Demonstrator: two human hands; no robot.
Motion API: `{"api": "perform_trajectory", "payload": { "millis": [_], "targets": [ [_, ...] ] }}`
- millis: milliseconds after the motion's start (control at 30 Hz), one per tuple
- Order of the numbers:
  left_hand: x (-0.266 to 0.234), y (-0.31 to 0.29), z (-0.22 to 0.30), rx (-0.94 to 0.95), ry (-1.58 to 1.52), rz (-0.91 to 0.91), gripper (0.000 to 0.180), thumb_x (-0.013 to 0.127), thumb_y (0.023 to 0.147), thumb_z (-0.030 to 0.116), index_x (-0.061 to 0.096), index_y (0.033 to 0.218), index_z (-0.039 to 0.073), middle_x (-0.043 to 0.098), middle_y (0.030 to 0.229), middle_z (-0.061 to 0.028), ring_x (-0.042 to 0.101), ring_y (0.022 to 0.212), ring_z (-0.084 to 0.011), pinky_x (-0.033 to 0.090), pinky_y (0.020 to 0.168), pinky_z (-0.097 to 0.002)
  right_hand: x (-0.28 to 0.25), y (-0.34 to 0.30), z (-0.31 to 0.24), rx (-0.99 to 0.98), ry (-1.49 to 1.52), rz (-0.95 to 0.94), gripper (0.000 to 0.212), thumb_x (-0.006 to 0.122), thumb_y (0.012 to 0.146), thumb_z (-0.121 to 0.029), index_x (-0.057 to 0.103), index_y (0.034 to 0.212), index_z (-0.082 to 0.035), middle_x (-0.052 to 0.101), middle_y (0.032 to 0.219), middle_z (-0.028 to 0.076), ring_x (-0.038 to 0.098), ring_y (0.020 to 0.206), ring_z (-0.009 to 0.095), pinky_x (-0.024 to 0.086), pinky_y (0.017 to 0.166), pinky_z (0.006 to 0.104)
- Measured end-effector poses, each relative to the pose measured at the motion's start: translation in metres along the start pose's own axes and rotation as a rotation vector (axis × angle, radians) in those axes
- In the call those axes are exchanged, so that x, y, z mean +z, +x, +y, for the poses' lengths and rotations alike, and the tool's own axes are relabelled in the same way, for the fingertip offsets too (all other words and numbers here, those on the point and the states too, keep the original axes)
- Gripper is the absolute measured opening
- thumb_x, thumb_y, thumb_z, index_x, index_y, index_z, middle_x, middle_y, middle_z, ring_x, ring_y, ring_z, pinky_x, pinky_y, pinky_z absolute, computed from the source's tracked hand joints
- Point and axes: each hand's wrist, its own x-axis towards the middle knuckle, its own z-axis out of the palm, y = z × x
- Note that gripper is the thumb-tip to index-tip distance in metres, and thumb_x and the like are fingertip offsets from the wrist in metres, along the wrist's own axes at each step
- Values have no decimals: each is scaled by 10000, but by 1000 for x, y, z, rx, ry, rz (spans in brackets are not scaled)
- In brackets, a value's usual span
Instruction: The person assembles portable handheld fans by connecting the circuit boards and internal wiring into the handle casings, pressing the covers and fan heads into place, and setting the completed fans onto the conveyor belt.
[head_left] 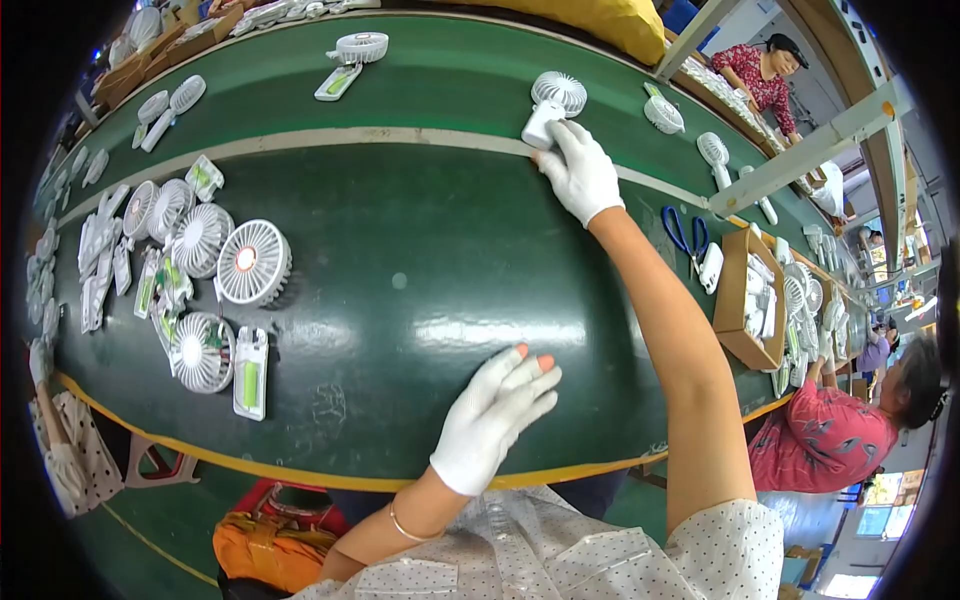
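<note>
My right hand (582, 177), in a white glove, reaches far across the green table. Its thumb and fingers are closed about the lower end of a white handheld fan (558, 92), whose round grille points away from me. My left hand (493, 412), also gloved with two fingertips bare, hovers over or rests on the near part of the table; which, I cannot tell. Its fingers are stretched out and hold nothing. To the left lies a cluster of white fan heads (253, 262) and opened handles, one handle (251, 374) showing a green battery.
A pale strip (400, 137) separates the table from the green belt (450, 60), which carries more fans. Right of my arm lie blue-handled scissors (686, 235) beside a cardboard box (738, 300) of white parts. A metal post (800, 150) slants across. Co-workers sit on both sides and opposite.
</note>
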Motion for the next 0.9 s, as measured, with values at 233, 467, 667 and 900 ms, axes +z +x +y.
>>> {"api": "perform_trajectory", "payload": {
  "millis": [233,467,667,900],
  "targets": [
    [-5,2,-5,11,91,3,497,422,1011,-33,282,1486,1,413,1474,-240,418,1387,-373,364,1153,-496,13,34,145,496,-162,207,643,677,852,-449,568,1333,-36,599,1308,226,549,1236,382,433,1051,446],
    [-9,0,-7,9,94,-74,541,394,1018,-62,239,1520,65,345,1524,-225,359,1431,-369,347,1156,-486,18,46,198,182,-333,414,433,675,886,-320,635,1234,-65,669,1162,196,629,1064,393,482,955,454],
    [-10,6,-11,35,124,-100,554,405,1014,-74,230,1525,49,362,1513,-219,361,1434,-346,357,1154,-450,9,55,167,162,-136,363,220,604,924,-98,700,1115,-47,700,1078,151,654,1040,307,504,924,381],
    [-20,-1,-15,76,164,-87,557,442,1008,-62,242,1519,30,411,1486,-207,418,1403,-323,371,1147,-412,68,106,-125,-520,347,-74,511,558,823,21,574,1318,-108,568,1326,171,596,1120,365,489,965,433]
  ]
}}
